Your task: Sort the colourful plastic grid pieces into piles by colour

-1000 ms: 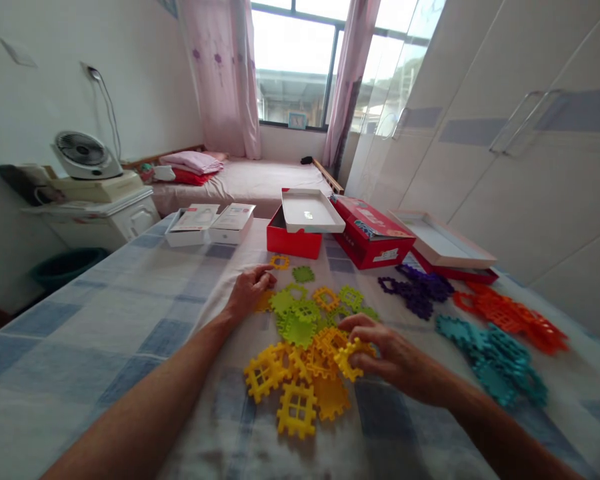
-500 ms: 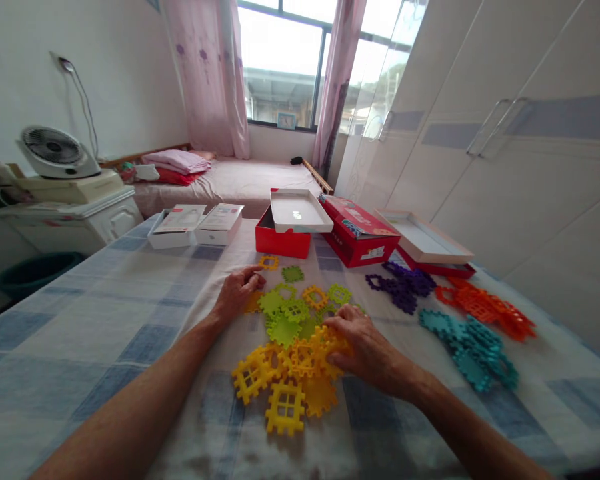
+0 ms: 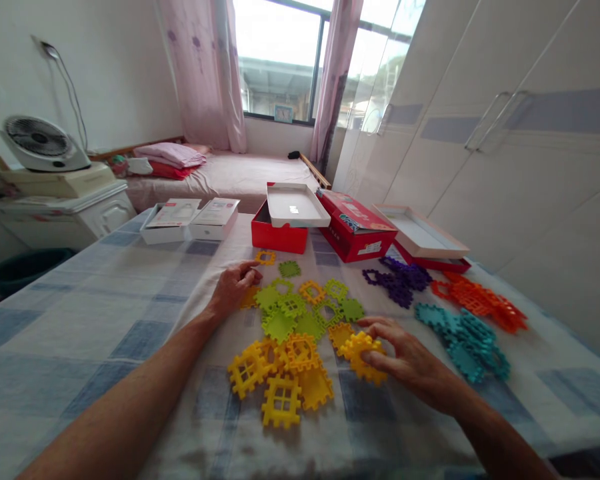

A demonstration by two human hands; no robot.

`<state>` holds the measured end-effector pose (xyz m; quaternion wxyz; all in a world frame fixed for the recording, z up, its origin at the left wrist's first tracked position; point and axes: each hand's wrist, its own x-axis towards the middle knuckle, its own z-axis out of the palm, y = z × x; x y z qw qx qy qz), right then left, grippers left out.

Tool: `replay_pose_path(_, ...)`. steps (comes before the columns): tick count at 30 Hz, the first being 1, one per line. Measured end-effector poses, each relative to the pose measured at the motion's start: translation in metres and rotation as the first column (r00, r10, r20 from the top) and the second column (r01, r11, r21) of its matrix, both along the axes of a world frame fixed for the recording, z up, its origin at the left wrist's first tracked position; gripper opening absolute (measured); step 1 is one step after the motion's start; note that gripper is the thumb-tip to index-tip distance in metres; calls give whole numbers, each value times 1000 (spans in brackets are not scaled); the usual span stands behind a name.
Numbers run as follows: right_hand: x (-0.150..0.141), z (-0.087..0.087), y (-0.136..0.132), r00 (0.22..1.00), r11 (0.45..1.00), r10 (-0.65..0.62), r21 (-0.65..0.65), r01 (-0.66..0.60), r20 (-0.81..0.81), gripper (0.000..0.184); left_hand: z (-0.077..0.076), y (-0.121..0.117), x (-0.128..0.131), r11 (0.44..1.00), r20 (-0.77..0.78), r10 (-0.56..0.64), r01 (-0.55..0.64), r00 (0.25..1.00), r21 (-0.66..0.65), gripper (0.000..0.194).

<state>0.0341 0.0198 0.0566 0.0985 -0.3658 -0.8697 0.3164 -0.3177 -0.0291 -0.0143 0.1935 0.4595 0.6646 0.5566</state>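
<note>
My right hand (image 3: pixel 410 357) grips a yellow notched building piece (image 3: pixel 363 359) between thumb and fingers; it may be more than one, stacked. Another yellow-orange piece (image 3: pixel 341 337) lies against it at the left. My left hand (image 3: pixel 234 288) rests on the cloth with loosely bent fingers apart, beside an orange piece (image 3: pixel 249 298) partly under it. Between the hands spreads a group of green notched pieces (image 3: pixel 293 307), with an orange ring piece (image 3: pixel 312 292) among them. Closer to me is a heap of yellow pieces (image 3: pixel 300 353), some with window grids.
Purple (image 3: pixel 400 280), orange-red (image 3: pixel 480 300) and teal pieces (image 3: pixel 463 340) lie in piles at the right. Behind stand a red box with a white lid (image 3: pixel 280 238), a larger red box (image 3: pixel 355 227), a shallow tray (image 3: pixel 425 233) and white boxes (image 3: pixel 215 220).
My right hand has moved right, away from the yellow heap, with the yellow piece in it. A yellow-orange piece now shows beside it. My left hand stays in nearly the same place.
</note>
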Motion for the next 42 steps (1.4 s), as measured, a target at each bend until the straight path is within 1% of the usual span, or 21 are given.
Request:
replay_pose_path(4, -23, -8, -13, 1000, 996, 8, 90, -9, 10, 14, 4, -2, 2, 1000, -1, 3, -3, 1000, -5, 41)
replay_pose_path(6, -30, -9, -16, 1000, 993, -1, 115, -2, 21, 13, 4, -2, 2, 1000, 5, 5, -5, 1000, -7, 41)
replay_pose_path(9, -31, -14, -16, 1000, 995, -16, 101, 16, -3, 15, 4, -2, 2, 1000, 26, 4, -3, 1000, -8, 42)
replay_pose_path(11, -29, -18, -15, 999, 997, -33, 71, 35, -28, 20, 4, -2, 2, 1000, 30, 3, -3, 1000, -10, 42)
replay_pose_path(12, -28, -19, -14, 998, 998, -46, 48, 48, -45, 25, 4, -1, 3, 1000, 29, 4, -3, 1000, -11, 41)
replay_pose_path(14, -26, -20, -13, 993, 996, -87, -17, 86, -84, 41, 3, -1, 2, 1000, 31, 7, -7, 999, -9, 41)
replay_pose_path(16, -24, -17, -15, 983, 986, -132, -117, 117, -129, 56, 2, 0, 2, 1000, 41, 8, -8, 999, -8, 41)
replay_pose_path(17, -23, -13, -17, 980, 976, -139, -186, 111, -145, 56, 2, 0, 2, 1000, 44, 6, -6, 999, -8, 41)
replay_pose_path(18, -23, -10, -20, 979, 959, -133, -270, 88, -153, 49, 1, 0, 2, 1000, 42, 5, -5, 999, -9, 42)
replay_pose_path(20, -26, -3, -31, 983, 904, -87, -428, 8, -164, 30, 0, 0, 1, 1000, 30, 5, -5, 1000, -12, 42)
replay_pose_path(21, -28, -2, -39, 984, 886, -59, -463, -25, -167, 25, 0, 0, 1, 1000, 23, 7, -7, 1000, -12, 42)
replay_pose_path(22, -32, -1, -47, 985, 892, -39, -450, -43, -170, 21, 0, 0, 1, 1000, 16, 9, -9, 1000, -12, 42)
replay_pose_path(23, -37, -3, -56, 984, 920, -30, -390, -42, -176, 17, 1, 0, 2, 1000, 9, 11, -11, 1000, -12, 42)
replay_pose_path(25, -47, -10, -71, 983, 979, -39, -205, 2, -177, 10, 1, -1, 2, 1000, -2, 11, -11, 1000, -12, 42)
replay_pose_path(26, -53, -15, -77, 985, 991, -51, -128, 30, -167, 9, 2, -1, 2, 1000, -8, 11, -11, 1000, -12, 41)
replay_pose_path(28, -62, -24, -86, 987, 996, -77, -48, 71, -143, 12, 2, -1, 2, 1000, -12, 12, -12, 1000, -11, 41)
replay_pose_path(30, -68, -31, -91, 987, 996, -91, -14, 90, -129, 18, 2, -1, 2, 1000, -10, 13, -13, 1000, -10, 42)
replay_pose_path(32, -72, -34, -93, 984, 995, -101, 2, 103, -143, 22, 2, -1, 2, 1000, -5, 10, -10, 1000, -10, 42)
replay_pose_path(36, -78, -34, -98, 970, 990, -144, -26, 142, -193, 17, 2, -2, 1, 1000, -2, 5, -5, 1000, -8, 41)
replay_pose_path(39, -80, -35, -100, 952, 983, -182, -36, 179, -244, 23, 3, -2, 1, 1000, 10, 5, -5, 1000, -7, 41)
replay_pose_path(42, -81, -40, -101, 942, 984, -175, -36, 172, -287, 24, 2, -2, 1, 1000, 8, 1, -1, 1000, -9, 41)
